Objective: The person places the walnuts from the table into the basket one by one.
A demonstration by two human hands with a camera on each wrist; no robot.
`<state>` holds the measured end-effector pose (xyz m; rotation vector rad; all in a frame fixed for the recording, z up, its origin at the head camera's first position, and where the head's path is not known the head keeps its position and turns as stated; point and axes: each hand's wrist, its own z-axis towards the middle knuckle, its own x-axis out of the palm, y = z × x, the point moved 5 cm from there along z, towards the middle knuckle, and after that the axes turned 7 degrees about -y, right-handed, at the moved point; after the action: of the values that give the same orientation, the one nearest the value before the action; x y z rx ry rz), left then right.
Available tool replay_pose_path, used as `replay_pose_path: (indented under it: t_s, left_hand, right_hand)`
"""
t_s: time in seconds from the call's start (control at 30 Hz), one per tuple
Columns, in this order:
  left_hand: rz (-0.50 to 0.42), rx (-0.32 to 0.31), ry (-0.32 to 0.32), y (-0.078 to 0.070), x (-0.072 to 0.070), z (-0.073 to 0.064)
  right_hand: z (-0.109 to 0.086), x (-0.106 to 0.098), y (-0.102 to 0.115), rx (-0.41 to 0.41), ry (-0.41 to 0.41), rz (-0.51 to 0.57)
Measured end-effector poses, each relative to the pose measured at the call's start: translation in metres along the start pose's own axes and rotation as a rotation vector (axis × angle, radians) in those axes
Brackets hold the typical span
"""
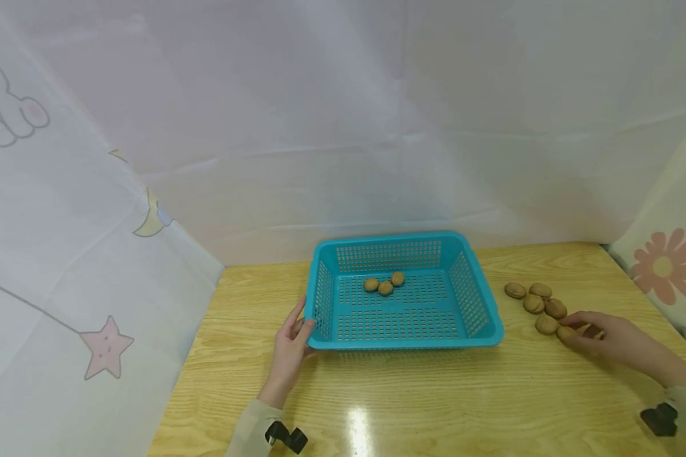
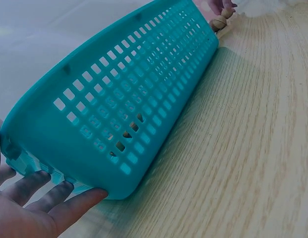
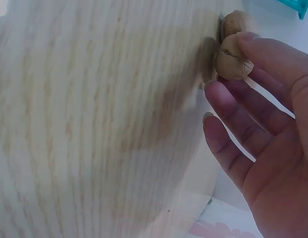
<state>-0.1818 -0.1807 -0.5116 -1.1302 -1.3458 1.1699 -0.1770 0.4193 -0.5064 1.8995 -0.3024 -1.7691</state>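
Observation:
A blue plastic basket (image 1: 400,343) with slotted walls stands on the table, and three walnuts (image 1: 385,288) lie on its floor. My left hand (image 1: 288,349) holds the basket's near left corner, thumb on the rim and fingers against the outer side. In the left wrist view its fingertips (image 2: 94,196) touch the basket wall (image 2: 94,148). Right of the basket lies a loose group of several walnuts (image 1: 533,304). At the near end of that group, my right hand (image 1: 612,339) pinches one walnut (image 3: 233,58) between thumb and fingers. Another walnut (image 3: 236,25) sits just beyond it.
The wooden table (image 1: 423,400) runs back to a pale cloth (image 1: 377,158) hanging behind the basket. Printed cloth also hangs at the left and right sides, with a star (image 1: 107,348) and a flower (image 1: 663,266) on it.

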Motion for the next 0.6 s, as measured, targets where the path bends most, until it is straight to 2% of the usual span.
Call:
replay_pose_path:
  t_s: [0.4, 0.6]
  left_hand:
    - [-0.005, 0.001, 0.004, 0.0, 0.0, 0.0]
    - [-0.013, 0.01, 0.013, 0.0, 0.0, 0.0]
  right_hand:
    - [-0.003, -0.006, 0.016, -0.068, -0.074, -0.023]
    - [-0.001, -0.009, 0.032, -0.144, -0.14, 0.009]
